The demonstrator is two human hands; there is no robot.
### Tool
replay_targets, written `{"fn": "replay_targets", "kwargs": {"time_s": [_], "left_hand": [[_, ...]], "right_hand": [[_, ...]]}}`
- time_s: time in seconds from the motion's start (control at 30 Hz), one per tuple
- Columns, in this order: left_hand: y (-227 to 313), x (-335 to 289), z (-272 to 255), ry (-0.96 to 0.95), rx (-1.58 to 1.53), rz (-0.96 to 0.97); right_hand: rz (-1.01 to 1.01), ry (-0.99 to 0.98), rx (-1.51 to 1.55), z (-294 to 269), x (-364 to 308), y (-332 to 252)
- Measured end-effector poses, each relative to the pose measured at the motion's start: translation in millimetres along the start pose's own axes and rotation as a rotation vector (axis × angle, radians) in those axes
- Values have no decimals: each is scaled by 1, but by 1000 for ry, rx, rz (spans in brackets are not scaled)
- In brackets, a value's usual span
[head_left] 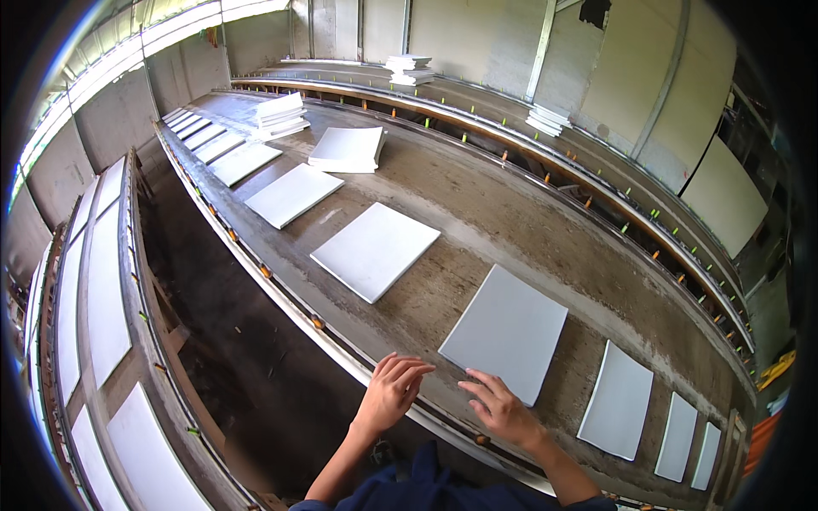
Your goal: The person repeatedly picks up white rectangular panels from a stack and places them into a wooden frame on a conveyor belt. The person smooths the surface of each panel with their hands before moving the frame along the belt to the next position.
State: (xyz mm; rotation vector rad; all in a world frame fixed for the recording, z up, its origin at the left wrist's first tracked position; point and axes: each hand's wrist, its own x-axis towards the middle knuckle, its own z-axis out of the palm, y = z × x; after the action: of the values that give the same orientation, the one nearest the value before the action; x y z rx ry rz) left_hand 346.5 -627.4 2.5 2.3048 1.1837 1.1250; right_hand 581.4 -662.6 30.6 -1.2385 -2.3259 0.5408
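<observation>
My left hand (394, 393) hovers over the near edge of a long table, its fingers loosely bent and nothing in them. Just to its right, my right hand (501, 410) is held with fingers apart, also without anything. It is nearest to the lower corner of a flat white rectangular panel (511, 328) lying on the table (409, 319). The hand slightly overlaps that panel in view; whether it touches cannot be seen. Another white panel (375, 251) lies farther left, and a narrower-looking one (617, 400) lies to the right.
More panels (294, 194) run along the table, with stacks (279, 115) farther off. Small orange and green pegs line the table rails (317, 322). A second table with white panels (106, 294) stands at left, across a dark gap. Behind, another long table bears stacks (548, 119).
</observation>
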Motion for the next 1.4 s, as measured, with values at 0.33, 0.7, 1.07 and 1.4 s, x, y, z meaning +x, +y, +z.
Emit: {"fn": "replay_targets", "kwargs": {"time_s": [0.33, 0.7, 1.07, 1.4], "left_hand": [[-67, 28, -25, -44, 47, 36], [-145, 94, -94, -81, 164, 36], [-306, 160, -210, -166, 81, 108], [-446, 251, -284, -62, -109, 75]], "right_hand": [[71, 57, 78, 23, 48, 20], [-108, 124, 97, 37, 156, 52], [-80, 123, -60, 72, 346, 18], [-83, 165, -82, 100, 528, 4]]}}
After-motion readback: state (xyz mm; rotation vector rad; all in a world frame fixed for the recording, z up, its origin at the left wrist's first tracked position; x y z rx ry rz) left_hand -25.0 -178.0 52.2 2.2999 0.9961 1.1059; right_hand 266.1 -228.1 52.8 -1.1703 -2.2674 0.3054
